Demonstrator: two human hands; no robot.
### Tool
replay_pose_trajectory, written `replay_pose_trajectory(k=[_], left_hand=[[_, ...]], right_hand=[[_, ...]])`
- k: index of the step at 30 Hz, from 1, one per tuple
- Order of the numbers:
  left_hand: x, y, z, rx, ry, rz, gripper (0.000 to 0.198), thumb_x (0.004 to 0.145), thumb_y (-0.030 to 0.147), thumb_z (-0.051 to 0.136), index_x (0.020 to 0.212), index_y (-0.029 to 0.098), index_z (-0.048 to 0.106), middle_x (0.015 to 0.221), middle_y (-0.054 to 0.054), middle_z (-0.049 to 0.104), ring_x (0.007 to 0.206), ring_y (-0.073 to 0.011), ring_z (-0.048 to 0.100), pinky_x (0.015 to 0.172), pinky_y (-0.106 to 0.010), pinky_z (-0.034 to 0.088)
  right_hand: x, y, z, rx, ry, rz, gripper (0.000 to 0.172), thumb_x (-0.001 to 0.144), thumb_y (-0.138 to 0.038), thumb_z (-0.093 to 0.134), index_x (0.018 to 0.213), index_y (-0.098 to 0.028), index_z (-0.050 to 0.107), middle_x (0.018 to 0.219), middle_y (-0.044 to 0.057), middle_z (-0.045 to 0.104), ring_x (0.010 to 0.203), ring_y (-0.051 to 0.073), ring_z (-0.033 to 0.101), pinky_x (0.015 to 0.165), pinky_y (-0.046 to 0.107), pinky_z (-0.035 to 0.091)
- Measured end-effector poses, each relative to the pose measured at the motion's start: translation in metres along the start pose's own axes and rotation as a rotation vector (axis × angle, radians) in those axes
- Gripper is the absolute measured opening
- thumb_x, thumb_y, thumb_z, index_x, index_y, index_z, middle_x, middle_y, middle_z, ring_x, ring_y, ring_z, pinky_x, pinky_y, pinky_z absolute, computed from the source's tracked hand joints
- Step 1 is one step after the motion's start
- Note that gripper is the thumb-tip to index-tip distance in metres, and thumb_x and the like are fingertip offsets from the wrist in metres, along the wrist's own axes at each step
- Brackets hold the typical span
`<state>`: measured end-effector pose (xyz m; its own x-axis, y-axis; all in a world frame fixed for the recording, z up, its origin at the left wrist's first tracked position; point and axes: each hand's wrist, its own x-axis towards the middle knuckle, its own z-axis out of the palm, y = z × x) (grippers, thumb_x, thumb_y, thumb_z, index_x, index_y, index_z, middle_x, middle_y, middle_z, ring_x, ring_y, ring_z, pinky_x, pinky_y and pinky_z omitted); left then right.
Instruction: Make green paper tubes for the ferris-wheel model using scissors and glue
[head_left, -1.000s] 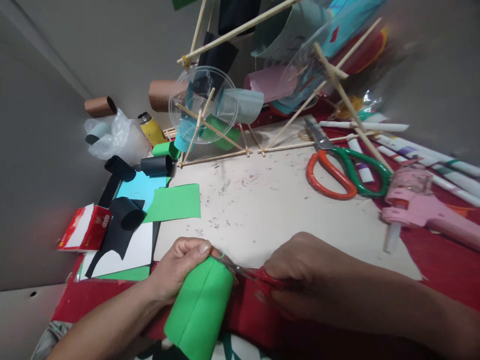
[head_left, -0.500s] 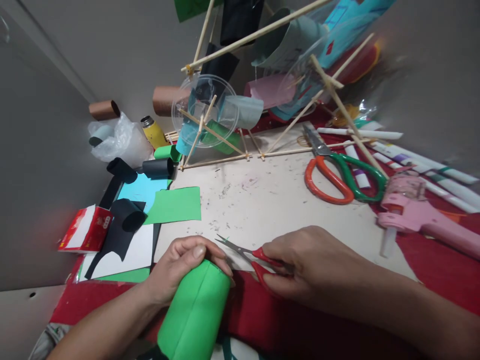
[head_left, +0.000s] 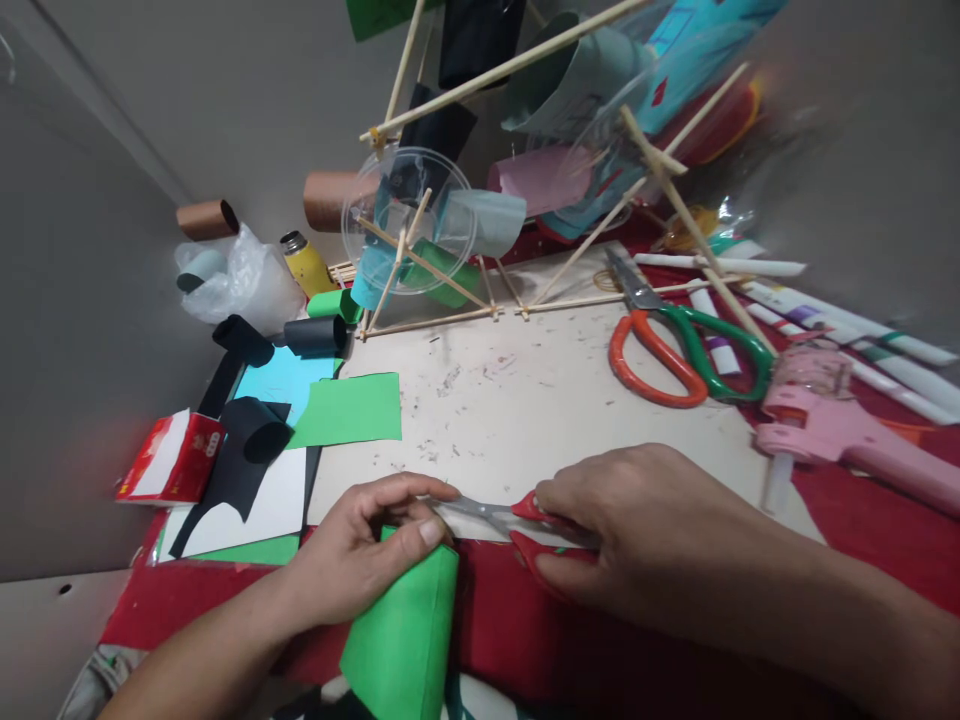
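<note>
Green paper roll (head_left: 401, 640) lay at the near edge of the worktop (head_left: 540, 400), slanting down toward the person, its upper rim level with the border between the pale board and the red cloth (head_left: 510, 640). The left hand (head_left: 360, 555) was closed on that upper rim, thumb pressed to the green face and fingers curled over the top. The right hand (head_left: 630, 530) was clenched around the red handles of a small pair of scissors (head_left: 499, 515), whose grey blades lay together, or nearly so, pointing left and reaching the left hand's fingertips just above the roll; whether the blades touched the paper could not be told.

Farther back on the worktop, a flat green sheet (head_left: 346, 408) rested beside a light blue sheet (head_left: 281, 378), with curled black paper (head_left: 251, 440) and a white sheet (head_left: 259, 510) just left of the board. A red and white box (head_left: 171, 458) sat at the far left. Well to the right lay a large pair of scissors (head_left: 679, 345) with one orange and one green handle, and next to them a pink glue gun (head_left: 832, 425). A frame of wooden sticks (head_left: 495, 70) carrying coloured paper pieces and a clear plastic disc (head_left: 409, 220) stood at the back, with a yellow bottle (head_left: 304, 262) and a crumpled plastic bag (head_left: 240, 280) to its left.
</note>
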<state>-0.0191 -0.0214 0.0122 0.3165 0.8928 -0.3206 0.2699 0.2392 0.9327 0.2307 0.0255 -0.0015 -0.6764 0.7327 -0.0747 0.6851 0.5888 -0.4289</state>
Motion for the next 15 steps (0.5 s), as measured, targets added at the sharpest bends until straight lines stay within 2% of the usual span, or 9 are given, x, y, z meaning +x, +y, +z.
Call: replay_pose_trajectory(k=[3, 7, 11, 15], left_hand=[[0.003, 0.002, -0.006, -0.087, 0.063, -0.012, 0.032, 0.087, 0.042, 0.067, 0.109, 0.018, 0.071, 0.086, -0.006, 0.074, 0.081, -0.0178, 0.066, 0.078, -0.027, 0.049], [0.01, 0.001, -0.01, -0.345, 0.158, -0.128, 0.035, 0.078, 0.048, 0.073, 0.089, 0.015, 0.075, 0.074, -0.006, 0.073, 0.064, -0.0165, 0.067, 0.061, -0.023, 0.049], [0.014, -0.002, -0.007, -0.535, 0.111, -0.184, 0.035, 0.076, 0.048, 0.074, 0.079, 0.014, 0.073, 0.068, -0.008, 0.074, 0.065, -0.0236, 0.071, 0.061, -0.029, 0.054], [0.013, -0.005, -0.004, -0.525, 0.129, -0.187, 0.038, 0.08, 0.049, 0.071, 0.074, 0.011, 0.071, 0.068, -0.013, 0.075, 0.061, -0.0215, 0.07, 0.059, -0.028, 0.053]], right_hand=[[0.0, 0.003, -0.002, 0.013, 0.061, 0.0, 0.019, 0.077, -0.033, 0.059, 0.063, -0.022, 0.065, 0.056, 0.001, 0.065, 0.048, 0.013, 0.046, 0.051, 0.029, 0.018], [-0.001, 0.003, -0.003, 0.119, 0.129, -0.06, 0.023, 0.077, -0.028, 0.059, 0.057, -0.02, 0.053, 0.05, -0.003, 0.051, 0.046, 0.01, 0.037, 0.049, 0.027, 0.02], [-0.001, -0.003, -0.002, 0.225, 0.057, -0.094, 0.026, 0.076, -0.024, 0.059, 0.056, -0.019, 0.043, 0.05, -0.006, 0.043, 0.047, 0.008, 0.033, 0.048, 0.025, 0.021], [0.0, -0.007, 0.001, 0.274, -0.045, -0.094, 0.022, 0.075, -0.024, 0.058, 0.059, -0.02, 0.044, 0.051, -0.007, 0.046, 0.047, 0.008, 0.035, 0.047, 0.024, 0.021]])
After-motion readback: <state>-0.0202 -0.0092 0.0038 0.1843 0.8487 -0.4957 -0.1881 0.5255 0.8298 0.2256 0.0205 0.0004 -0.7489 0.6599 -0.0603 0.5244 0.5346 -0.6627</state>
